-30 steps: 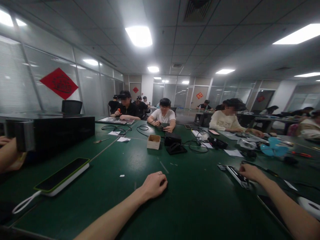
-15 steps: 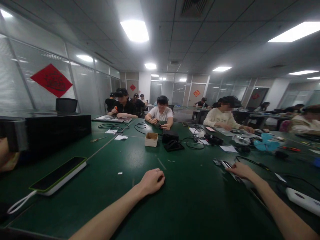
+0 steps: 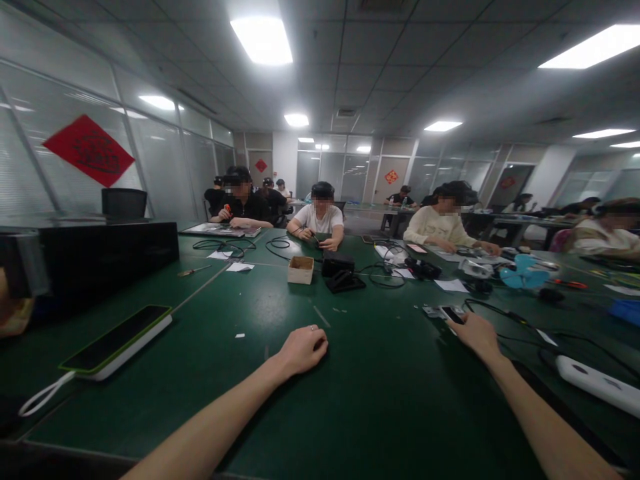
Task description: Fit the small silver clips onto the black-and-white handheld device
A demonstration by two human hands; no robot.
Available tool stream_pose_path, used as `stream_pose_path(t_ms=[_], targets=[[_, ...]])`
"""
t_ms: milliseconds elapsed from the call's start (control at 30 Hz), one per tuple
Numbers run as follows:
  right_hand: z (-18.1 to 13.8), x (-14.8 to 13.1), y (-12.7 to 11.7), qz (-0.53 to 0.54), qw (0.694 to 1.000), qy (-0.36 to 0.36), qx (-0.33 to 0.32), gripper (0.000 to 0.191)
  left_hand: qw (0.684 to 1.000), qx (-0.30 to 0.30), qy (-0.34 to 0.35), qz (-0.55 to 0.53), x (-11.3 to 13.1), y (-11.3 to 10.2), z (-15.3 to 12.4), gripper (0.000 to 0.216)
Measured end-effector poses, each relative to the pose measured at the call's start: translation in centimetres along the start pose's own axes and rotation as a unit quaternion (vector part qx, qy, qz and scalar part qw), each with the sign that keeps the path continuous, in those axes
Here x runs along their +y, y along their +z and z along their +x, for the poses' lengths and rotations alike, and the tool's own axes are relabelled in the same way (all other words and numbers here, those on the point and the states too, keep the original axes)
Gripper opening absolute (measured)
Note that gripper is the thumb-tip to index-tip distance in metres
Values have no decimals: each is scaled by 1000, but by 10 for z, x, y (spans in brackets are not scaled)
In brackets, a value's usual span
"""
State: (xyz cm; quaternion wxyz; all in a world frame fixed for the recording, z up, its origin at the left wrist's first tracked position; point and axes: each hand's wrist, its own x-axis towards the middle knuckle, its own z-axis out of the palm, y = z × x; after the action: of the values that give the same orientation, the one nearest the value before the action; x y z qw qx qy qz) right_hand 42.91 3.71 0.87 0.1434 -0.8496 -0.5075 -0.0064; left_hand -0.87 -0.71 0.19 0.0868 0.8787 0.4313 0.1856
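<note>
My left hand [image 3: 303, 349] rests on the green table [image 3: 380, 387] as a loose fist. It has a ring on one finger and nothing shows in it. My right hand [image 3: 474, 331] reaches forward on the right with its fingers stretched out. The fingertips touch the near end of a small dark phone-like device [image 3: 447, 312] that lies flat on the table. A black cable [image 3: 505, 313] runs just right of that hand.
A green-edged phone [image 3: 120, 339] with a white strap lies at the left, beside a large black box [image 3: 105, 253]. A small cardboard box [image 3: 301, 270], a black charger [image 3: 341, 273], cables and a blue fan [image 3: 520, 276] lie mid-table. A white power strip [image 3: 597, 387] lies at the right. Several people sit along the far side.
My right hand has slid forward and to the left, and the small device now lies beyond its fingertips, farther from me. My left hand has stayed put. The view has shifted slightly.
</note>
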Motion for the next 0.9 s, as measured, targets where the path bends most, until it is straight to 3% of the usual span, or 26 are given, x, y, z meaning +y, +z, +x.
stream_pose_path(t_ms=[333, 533, 667, 900], targets=[[10, 12, 18, -3, 997, -14, 78, 38, 1000, 13, 2, 23, 3, -1, 0, 18], [7, 14, 23, -57, 988, -67, 129, 35, 999, 19, 3, 34, 4, 0, 1, 17], [5, 15, 23, -53, 984, -90, 142, 30, 999, 14, -1, 32, 3, 1, 1, 17], [2, 14, 18, -5, 987, -72, 146, 33, 1000, 5, -3, 20, 2, 1, 1, 16]])
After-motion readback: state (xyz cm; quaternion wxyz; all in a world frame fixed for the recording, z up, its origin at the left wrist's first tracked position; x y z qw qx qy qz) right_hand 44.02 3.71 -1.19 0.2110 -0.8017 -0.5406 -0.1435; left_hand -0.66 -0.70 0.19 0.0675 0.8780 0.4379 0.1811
